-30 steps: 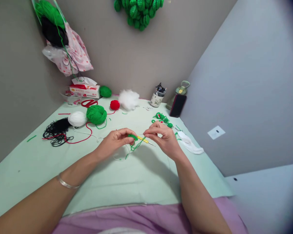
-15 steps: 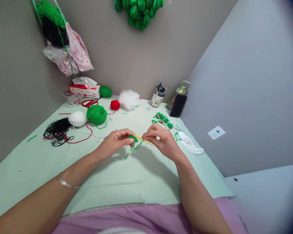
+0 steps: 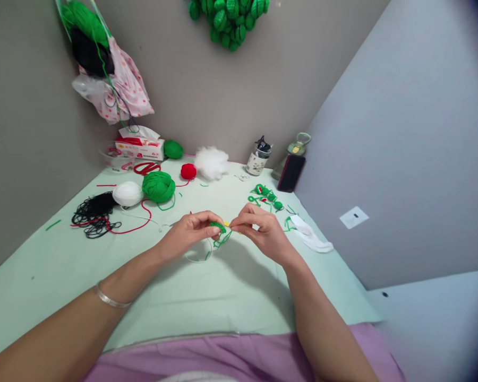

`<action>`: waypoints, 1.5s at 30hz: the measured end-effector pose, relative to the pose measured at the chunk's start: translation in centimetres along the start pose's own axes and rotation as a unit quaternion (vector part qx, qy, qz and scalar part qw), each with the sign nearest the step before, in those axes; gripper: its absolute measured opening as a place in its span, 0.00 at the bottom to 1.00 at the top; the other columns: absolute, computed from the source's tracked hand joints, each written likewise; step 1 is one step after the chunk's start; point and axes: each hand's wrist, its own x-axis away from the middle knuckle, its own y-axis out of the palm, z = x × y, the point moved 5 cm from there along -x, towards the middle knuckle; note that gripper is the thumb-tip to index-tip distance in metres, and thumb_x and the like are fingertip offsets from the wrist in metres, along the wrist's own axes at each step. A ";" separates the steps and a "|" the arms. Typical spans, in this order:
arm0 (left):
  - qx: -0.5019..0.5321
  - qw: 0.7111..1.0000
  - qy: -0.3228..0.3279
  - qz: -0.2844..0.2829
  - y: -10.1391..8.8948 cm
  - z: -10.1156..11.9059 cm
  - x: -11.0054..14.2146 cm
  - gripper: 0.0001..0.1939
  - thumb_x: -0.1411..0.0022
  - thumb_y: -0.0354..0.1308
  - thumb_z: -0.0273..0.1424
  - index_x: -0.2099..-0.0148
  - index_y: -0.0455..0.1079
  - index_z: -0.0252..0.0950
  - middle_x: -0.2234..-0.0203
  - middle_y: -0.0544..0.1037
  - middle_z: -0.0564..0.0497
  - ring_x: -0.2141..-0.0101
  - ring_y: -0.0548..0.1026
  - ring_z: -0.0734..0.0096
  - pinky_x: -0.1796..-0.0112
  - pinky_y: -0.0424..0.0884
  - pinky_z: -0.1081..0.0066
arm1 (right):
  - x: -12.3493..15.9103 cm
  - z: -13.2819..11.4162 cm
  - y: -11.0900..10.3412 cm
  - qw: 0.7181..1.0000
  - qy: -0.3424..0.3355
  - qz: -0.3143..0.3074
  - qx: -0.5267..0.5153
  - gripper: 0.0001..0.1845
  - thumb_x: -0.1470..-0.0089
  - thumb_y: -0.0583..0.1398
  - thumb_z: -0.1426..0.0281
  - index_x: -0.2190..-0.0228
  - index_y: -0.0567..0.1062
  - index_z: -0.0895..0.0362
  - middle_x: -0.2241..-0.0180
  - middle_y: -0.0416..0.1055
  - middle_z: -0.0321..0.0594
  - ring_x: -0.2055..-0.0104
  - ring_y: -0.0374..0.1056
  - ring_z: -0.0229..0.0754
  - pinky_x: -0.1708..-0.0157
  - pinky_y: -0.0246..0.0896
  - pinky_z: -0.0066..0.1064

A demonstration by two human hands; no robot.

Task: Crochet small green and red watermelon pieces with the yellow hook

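My left hand [image 3: 191,232] pinches a small green crochet piece [image 3: 217,227] above the pale green table cloth [image 3: 207,286]. Loose green yarn tails hang from the piece. My right hand [image 3: 261,229] is closed on a crochet hook with a yellow handle [image 3: 227,224], its tip at the piece. The two hands almost touch. A thin white loop of thread [image 3: 197,258] lies on the cloth under my left hand.
Behind the hands lie a green yarn ball [image 3: 158,186], a white ball [image 3: 127,193], a black yarn tangle [image 3: 93,213], a red ball [image 3: 188,171], white stuffing [image 3: 211,162], small green crochet pieces [image 3: 266,194], a jar [image 3: 257,161], a phone [image 3: 290,172], a tissue box [image 3: 139,147].
My right hand slid left toward my left hand, so the hook's metal shaft, once visible to the right, is now hidden. My left hand kept its pinch on the green piece.
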 end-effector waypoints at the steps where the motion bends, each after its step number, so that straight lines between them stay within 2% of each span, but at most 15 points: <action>1: 0.001 1.000 0.000 0.001 0.0 0.0 0.0 0.09 0.41 0.61 0.35 0.60 0.74 0.37 0.71 0.77 0.52 0.67 0.74 0.68 0.59 0.67 0.68 | 0.0 0.0 0.1 1.000 0.001 0.000 -0.002 0.07 0.40 0.60 0.68 0.66 0.80 0.52 0.69 0.68 0.38 0.67 0.64 0.38 0.68 0.58 0.31; 12: 0.047 0.999 -0.011 -0.002 0.1 -0.4 0.1 0.09 0.42 0.62 0.35 0.61 0.74 0.37 0.70 0.76 0.53 0.67 0.73 0.70 0.58 0.66 0.69 | -0.1 0.6 0.5 0.998 0.057 -0.007 -0.040 0.07 0.42 0.62 0.66 0.68 0.80 0.54 0.70 0.68 0.38 0.69 0.63 0.36 0.69 0.58 0.29; 16: 0.048 0.998 -0.030 0.010 0.0 -1.1 0.0 0.11 0.42 0.62 0.38 0.60 0.73 0.37 0.72 0.74 0.53 0.69 0.72 0.69 0.62 0.67 0.69 | -0.1 1.0 1.1 0.995 0.086 0.008 -0.054 0.06 0.43 0.63 0.66 0.69 0.79 0.55 0.71 0.71 0.37 0.70 0.63 0.36 0.69 0.58 0.28; 20: 0.051 0.997 -0.053 0.021 0.2 -1.7 -0.2 0.10 0.45 0.63 0.37 0.65 0.72 0.36 0.75 0.72 0.54 0.72 0.71 0.70 0.65 0.67 0.69 | 0.1 0.7 2.5 0.989 0.109 -0.012 -0.095 0.08 0.40 0.59 0.68 0.60 0.77 0.55 0.66 0.76 0.39 0.68 0.68 0.37 0.67 0.62 0.28; 22: 0.041 0.997 -0.056 0.023 0.3 -1.9 -0.3 0.08 0.45 0.63 0.35 0.67 0.71 0.36 0.76 0.70 0.55 0.73 0.70 0.71 0.66 0.66 0.70 | 0.2 0.3 3.0 0.993 0.090 -0.025 -0.066 0.11 0.38 0.56 0.68 0.57 0.76 0.53 0.63 0.77 0.39 0.66 0.70 0.36 0.65 0.63 0.28; 27: 0.004 0.997 -0.064 0.042 0.2 -2.2 -0.4 0.06 0.46 0.61 0.33 0.69 0.70 0.36 0.79 0.67 0.56 0.75 0.67 0.72 0.69 0.63 0.70 | 0.2 -0.2 3.3 0.998 0.014 -0.042 0.033 0.10 0.37 0.54 0.70 0.61 0.76 0.55 0.64 0.77 0.40 0.67 0.69 0.36 0.66 0.61 0.27; 34: -0.001 0.996 -0.078 0.053 0.0 -2.3 -0.2 0.05 0.47 0.59 0.32 0.70 0.68 0.36 0.79 0.67 0.57 0.76 0.67 0.73 0.70 0.60 0.71 | 0.4 -0.2 3.5 0.997 -0.003 -0.066 0.040 0.10 0.37 0.55 0.69 0.58 0.75 0.54 0.63 0.77 0.41 0.67 0.70 0.36 0.68 0.61 0.26; 37: -0.021 0.995 -0.081 0.050 -0.1 -2.3 -0.3 0.06 0.48 0.59 0.33 0.70 0.67 0.36 0.80 0.67 0.58 0.76 0.67 0.72 0.70 0.60 0.71 | 0.3 -0.4 3.7 0.998 -0.011 -0.049 0.047 0.10 0.37 0.55 0.68 0.61 0.76 0.55 0.65 0.77 0.42 0.67 0.71 0.38 0.66 0.62 0.28; 39: -0.039 0.995 -0.074 0.048 -0.1 -2.3 -0.4 0.05 0.49 0.59 0.32 0.71 0.66 0.37 0.80 0.67 0.58 0.75 0.68 0.72 0.69 0.60 0.71 | 0.1 -0.6 3.2 1.000 -0.003 -0.001 0.001 0.09 0.38 0.57 0.68 0.66 0.77 0.56 0.65 0.77 0.43 0.65 0.71 0.39 0.65 0.63 0.30; 41: -0.069 0.994 -0.062 0.053 -0.3 -2.2 -0.5 0.04 0.50 0.58 0.29 0.72 0.64 0.37 0.80 0.67 0.58 0.75 0.68 0.71 0.69 0.60 0.72 | -0.1 -0.3 2.2 0.988 0.037 0.060 -0.135 0.09 0.39 0.58 0.66 0.68 0.76 0.56 0.63 0.76 0.43 0.68 0.71 0.37 0.71 0.64 0.28; 43: -0.096 0.992 -0.055 0.057 -0.6 -2.1 -0.6 0.04 0.51 0.57 0.28 0.73 0.63 0.37 0.78 0.66 0.58 0.74 0.66 0.72 0.70 0.58 0.72 | -0.3 0.8 0.9 0.939 0.097 0.110 -0.312 0.09 0.40 0.59 0.63 0.69 0.73 0.55 0.64 0.77 0.40 0.76 0.70 0.34 0.80 0.62 0.25; 45: -0.113 0.990 -0.057 0.058 -0.9 -2.1 -0.6 0.04 0.51 0.56 0.28 0.73 0.63 0.37 0.78 0.65 0.57 0.74 0.65 0.72 0.71 0.57 0.72 | -0.2 2.6 -0.9 0.875 0.152 0.148 -0.435 0.11 0.42 0.61 0.60 0.69 0.69 0.54 0.72 0.75 0.33 0.81 0.67 0.32 0.83 0.62 0.23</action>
